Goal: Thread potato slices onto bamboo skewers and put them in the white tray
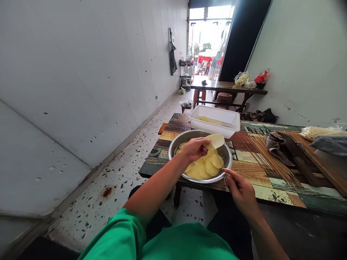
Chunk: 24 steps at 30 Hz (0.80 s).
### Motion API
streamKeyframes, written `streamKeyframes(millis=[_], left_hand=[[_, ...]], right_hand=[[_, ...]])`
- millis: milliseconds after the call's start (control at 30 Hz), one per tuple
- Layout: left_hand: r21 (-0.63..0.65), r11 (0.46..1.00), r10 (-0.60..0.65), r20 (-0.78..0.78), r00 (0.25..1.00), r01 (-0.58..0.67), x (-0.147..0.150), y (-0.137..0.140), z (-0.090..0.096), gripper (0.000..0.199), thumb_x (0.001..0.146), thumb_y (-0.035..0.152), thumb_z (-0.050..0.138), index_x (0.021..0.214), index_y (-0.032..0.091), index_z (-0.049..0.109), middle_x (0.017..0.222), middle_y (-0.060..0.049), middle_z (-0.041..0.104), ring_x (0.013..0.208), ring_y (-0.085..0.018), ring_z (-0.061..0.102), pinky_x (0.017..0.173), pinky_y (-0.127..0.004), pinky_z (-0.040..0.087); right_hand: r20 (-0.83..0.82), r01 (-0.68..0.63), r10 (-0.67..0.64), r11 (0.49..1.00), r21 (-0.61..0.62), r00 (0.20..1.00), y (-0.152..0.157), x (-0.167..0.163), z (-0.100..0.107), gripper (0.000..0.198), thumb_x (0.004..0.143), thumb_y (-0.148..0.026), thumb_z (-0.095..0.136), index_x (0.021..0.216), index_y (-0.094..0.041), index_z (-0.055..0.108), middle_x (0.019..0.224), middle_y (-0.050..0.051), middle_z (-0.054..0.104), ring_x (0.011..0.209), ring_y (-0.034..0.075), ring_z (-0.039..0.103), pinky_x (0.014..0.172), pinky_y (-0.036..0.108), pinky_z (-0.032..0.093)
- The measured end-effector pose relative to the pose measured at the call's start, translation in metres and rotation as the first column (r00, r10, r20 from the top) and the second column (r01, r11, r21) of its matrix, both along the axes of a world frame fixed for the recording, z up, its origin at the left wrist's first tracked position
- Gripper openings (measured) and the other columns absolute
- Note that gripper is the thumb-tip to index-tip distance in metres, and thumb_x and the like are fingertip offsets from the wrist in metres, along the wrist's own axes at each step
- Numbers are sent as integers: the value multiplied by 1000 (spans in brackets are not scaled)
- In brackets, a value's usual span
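My left hand (196, 148) pinches a thin, pale yellow potato slice (217, 139) above a round metal bowl (230, 159). Many more potato slices (202, 170) lie in liquid inside the bowl. Near the bowl's right rim, my right hand (241, 187) is closed on a thin skewer (218, 157). The skewer slants up and left to the underside of the held slice; I cannot tell whether its tip has gone through. Behind the bowl is a white plastic tub (217, 129) with some yellow slices in it.
On the patterned table (251, 173), a bundle of loose skewers (267, 159) lies to the right. Beyond it are a patterned cloth glove (278, 146), a long dark board (296, 159) and bagged food (322, 133). A wall (94, 72) runs along the left.
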<state>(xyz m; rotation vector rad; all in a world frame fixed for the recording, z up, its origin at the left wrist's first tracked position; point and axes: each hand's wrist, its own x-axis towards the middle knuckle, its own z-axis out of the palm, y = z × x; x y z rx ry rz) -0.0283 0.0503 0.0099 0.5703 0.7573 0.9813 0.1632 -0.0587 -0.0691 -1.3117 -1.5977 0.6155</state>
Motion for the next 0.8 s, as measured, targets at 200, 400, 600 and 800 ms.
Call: streamKeyframes(millis=[200, 400, 600, 800], left_hand=[[-67, 992, -111, -11, 994, 110, 1, -2, 7, 15, 77, 9, 62, 66, 12, 53, 52, 1, 50, 42, -5, 41, 42, -17, 33], [128, 991, 35, -8, 999, -34, 4, -1, 3, 20, 69, 19, 77, 79, 12, 60, 63, 0, 58, 49, -6, 50, 49, -19, 37], [257, 959, 140, -55, 989, -122, 7, 2, -8, 34, 57, 29, 85, 77, 12, 64, 66, 1, 61, 50, -4, 50, 50, -20, 36], [285, 954, 119, -56, 991, -98, 9, -1, -7, 34, 56, 28, 85, 77, 11, 65, 63, 2, 59, 50, -4, 50, 50, -19, 36]], right_hand=[[-252, 41, -78, 988, -149, 965, 2, -9, 7, 36, 82, -47, 64, 97, -17, 75, 57, 0, 58, 48, 12, 46, 44, 23, 37], [-456, -63, -74, 958, -279, 887, 4, -10, 15, 40, 76, -49, 73, 97, -15, 75, 56, -2, 51, 48, 9, 40, 42, 21, 29], [-468, -86, -55, 957, -275, 882, 6, -6, 14, 43, 74, -50, 74, 97, -14, 76, 57, -1, 51, 50, 9, 40, 42, 21, 28], [-506, -103, -67, 948, -302, 860, 8, -8, 17, 45, 70, -52, 76, 93, -13, 76, 52, -3, 46, 46, 8, 36, 40, 20, 25]])
